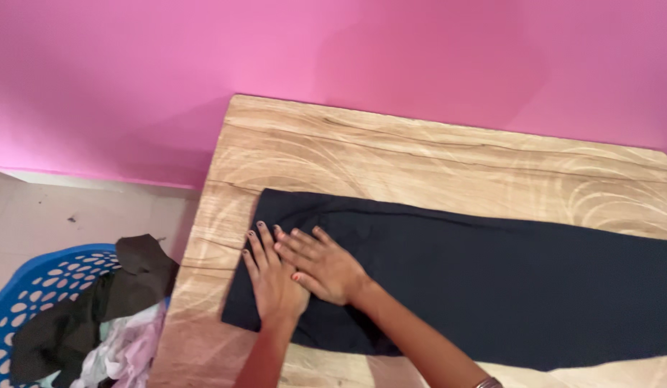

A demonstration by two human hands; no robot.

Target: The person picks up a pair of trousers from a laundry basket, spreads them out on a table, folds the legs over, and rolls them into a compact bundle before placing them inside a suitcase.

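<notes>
While hands press dark cloth, laundry basket sits beside table.

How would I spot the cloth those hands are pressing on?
Find the wooden table against the pink wall. Across it lies a long black cloth, with the left hand and right hand flat on its left end. It is spread out, unlike the heap in the blue basket.

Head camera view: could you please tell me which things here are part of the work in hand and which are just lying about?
In hand:
- black cloth, spread flat on the wooden table
- left hand and right hand, both pressed flat on the cloth's left end

Lying about:
- blue basket on the floor, left of the table
- crumpled clothes piled in it
</notes>
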